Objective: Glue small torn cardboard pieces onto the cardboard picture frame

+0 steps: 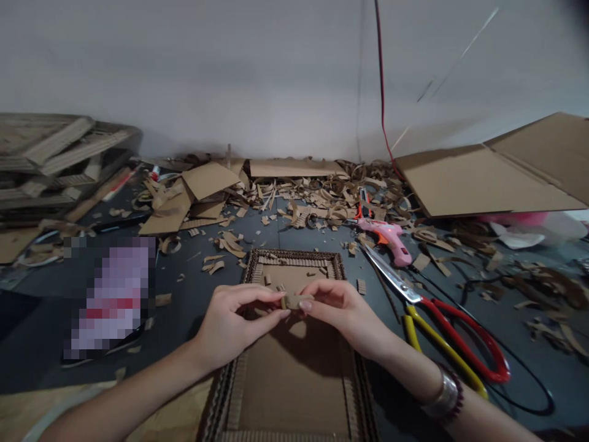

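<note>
Both hands meet over a rectangular cardboard frame with raised corrugated edges. My left hand pinches one end of a small cardboard strip between thumb and fingers. At its other end, my right hand grips the same strip, which looks bent or partly rolled. A bracelet circles the right wrist. Several tiny cardboard bits lie on the frame's far part, just beyond the fingers. Part of the frame's surface is hidden under the hands and their shadow.
Right of the frame lie scissors with red and yellow handles and a pink glue gun. Cardboard scraps pile along the wall. A large cardboard sheet stands back right; a bin of strips is left, above a blurred-out device.
</note>
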`<action>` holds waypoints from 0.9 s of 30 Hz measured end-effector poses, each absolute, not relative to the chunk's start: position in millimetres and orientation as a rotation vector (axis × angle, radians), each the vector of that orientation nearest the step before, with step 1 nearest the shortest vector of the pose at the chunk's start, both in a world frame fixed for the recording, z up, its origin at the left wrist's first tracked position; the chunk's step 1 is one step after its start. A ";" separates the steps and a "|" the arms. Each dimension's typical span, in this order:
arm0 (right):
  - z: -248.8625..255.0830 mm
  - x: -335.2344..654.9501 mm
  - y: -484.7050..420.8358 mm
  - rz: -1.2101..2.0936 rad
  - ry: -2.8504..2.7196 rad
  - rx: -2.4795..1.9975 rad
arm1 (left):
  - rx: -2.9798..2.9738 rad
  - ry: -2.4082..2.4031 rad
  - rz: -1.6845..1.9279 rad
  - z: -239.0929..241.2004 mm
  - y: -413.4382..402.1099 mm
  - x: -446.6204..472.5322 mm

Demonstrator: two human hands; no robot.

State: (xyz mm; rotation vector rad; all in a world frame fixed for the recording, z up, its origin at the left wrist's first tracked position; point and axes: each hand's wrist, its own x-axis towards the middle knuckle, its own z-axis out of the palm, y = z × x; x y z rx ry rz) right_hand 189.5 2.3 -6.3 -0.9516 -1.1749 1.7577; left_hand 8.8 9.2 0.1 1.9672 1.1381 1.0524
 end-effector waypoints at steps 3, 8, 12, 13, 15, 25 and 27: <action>-6.6 188.2 0.6 1.763 -1.150 -0.927 | 2.099 1.135 1.059 -2.1 8.9 7.7; -6.3 187.5 -1.3 1.759 -1.170 -0.939 | 2.183 1.115 1.003 -3.6 8.4 6.5; -7.6 187.8 -1.1 1.751 -1.198 -0.933 | 2.192 1.068 0.997 -4.9 8.8 6.4; -8.2 187.8 -1.1 1.750 -1.207 -0.932 | 2.195 1.048 1.014 -5.7 8.9 6.4; -9.0 187.7 -1.2 1.746 -1.220 -0.927 | 2.209 0.996 1.060 -7.5 9.1 6.4; -15.8 189.9 -2.5 1.736 -1.214 -0.957 | 2.260 0.942 1.144 -10.7 8.7 7.5; -19.3 191.9 -1.9 1.741 -1.161 -0.968 | 2.269 0.934 1.179 -10.2 7.4 7.7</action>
